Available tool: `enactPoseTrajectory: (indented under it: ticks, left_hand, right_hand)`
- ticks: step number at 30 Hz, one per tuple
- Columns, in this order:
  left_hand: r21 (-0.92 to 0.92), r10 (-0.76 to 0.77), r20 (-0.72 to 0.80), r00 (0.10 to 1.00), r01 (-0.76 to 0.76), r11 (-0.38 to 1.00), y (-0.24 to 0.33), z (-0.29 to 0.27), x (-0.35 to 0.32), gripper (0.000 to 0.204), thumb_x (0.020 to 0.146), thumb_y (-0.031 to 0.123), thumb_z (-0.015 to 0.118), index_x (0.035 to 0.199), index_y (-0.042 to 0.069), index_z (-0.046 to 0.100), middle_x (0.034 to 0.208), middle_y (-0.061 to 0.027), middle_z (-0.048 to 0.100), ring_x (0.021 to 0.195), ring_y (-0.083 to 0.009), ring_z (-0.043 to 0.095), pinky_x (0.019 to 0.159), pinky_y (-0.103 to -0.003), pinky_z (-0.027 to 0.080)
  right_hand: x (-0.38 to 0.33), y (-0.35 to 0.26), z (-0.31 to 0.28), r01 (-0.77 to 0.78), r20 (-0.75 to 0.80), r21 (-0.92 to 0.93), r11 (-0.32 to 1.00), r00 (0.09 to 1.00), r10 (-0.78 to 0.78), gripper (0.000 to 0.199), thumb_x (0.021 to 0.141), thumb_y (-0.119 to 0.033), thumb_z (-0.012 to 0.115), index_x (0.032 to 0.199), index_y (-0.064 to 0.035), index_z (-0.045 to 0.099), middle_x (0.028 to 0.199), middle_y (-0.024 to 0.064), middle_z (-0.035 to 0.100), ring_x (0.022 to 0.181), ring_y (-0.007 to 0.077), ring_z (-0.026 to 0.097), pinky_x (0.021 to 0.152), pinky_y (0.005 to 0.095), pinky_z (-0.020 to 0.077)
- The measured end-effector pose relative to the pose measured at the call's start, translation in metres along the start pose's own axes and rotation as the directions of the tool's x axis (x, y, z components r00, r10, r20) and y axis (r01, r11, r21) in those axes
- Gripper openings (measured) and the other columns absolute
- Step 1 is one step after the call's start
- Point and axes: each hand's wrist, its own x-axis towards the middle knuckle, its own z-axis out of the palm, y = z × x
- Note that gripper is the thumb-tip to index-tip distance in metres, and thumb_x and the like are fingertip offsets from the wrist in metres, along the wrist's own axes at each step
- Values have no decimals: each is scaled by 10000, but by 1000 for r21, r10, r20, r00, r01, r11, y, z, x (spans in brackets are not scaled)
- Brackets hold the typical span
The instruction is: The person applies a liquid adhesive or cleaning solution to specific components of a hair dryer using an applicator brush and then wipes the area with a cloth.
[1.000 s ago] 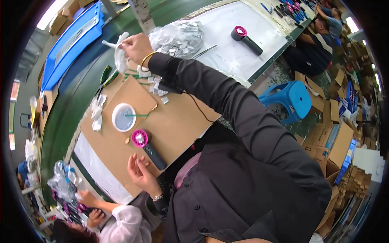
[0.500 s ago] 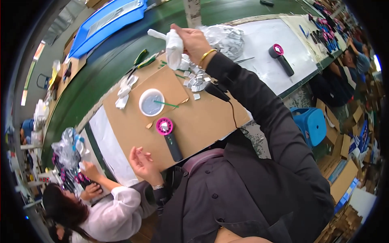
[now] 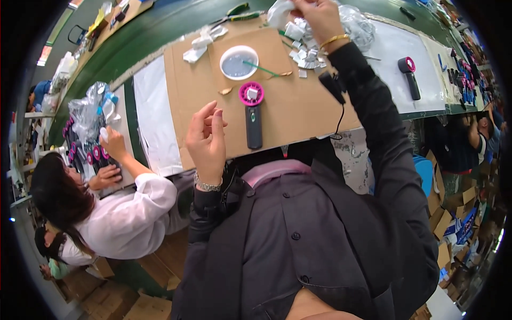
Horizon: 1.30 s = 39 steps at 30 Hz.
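My right hand (image 3: 322, 22) is at the top edge of the picture, closed on a crumpled white cloth (image 3: 279, 14); its fingertips are partly cut off. Beneath it lie several small white square pieces (image 3: 305, 55). Left of the handheld fan, my left hand (image 3: 207, 140) is raised palm inward, fingers loosely bent and thumb apart, with nothing in it. The fan has a dark handle (image 3: 254, 127) and a pink round head with a white square piece on its middle. Beyond it, a white bowl (image 3: 222, 65) holds greyish paste, and a green stick (image 3: 261, 69) leans over its rim.
Cardboard (image 3: 309, 109) covers the table before me. Crumpled white cloths (image 3: 204, 42) and green-handled pliers (image 3: 240, 15) lie at the back. Another handheld fan (image 3: 410, 80) rests to the right. A black device (image 3: 332, 86) trails a cable. At left, a co-worker (image 3: 125, 216) handles fans.
The view has shifted, so the table sits higher in the picture. My left hand has risen beside the fan. My right hand still holds the white cloth, now at the top edge.
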Motion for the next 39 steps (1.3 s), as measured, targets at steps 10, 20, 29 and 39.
enactPoseTrajectory:
  ticks: [10,20,29,39]
  left_hand:
    - [-121,-201,75,977,209,970,-37,20,-26,396,950,88,782,1303,-12,634,1100,-102,682,806,-110,692,642,-242,562]
    - [308,111,170,979,-160,938,-17,34,28,411,833,175,874,1160,29,671,957,-75,634,838,-210,654,719,-340,528]
    - [329,208,311,927,-310,892,-21,44,57,326,844,234,858,1065,55,698,943,-62,646,855,-249,643,768,-384,517]
    - [182,177,186,966,-211,960,-43,40,58,170,880,148,829,985,56,731,873,-40,626,676,-147,577,618,-314,479]
  right_hand:
    - [-99,-41,21,111,119,-380,918,990,-70,197,1024,-152,704,1133,7,747,959,14,760,819,63,675,738,217,542]
    - [-233,-31,63,16,286,-601,799,938,196,271,892,-146,841,936,-30,600,795,26,627,698,94,588,645,274,485]
    - [-239,-27,69,81,250,-587,806,965,85,337,853,-136,863,953,-54,551,750,12,492,678,117,495,613,288,438]
    - [-206,-25,67,107,229,-513,852,973,15,217,883,-43,805,1059,-35,678,742,-29,466,597,53,378,522,255,312]
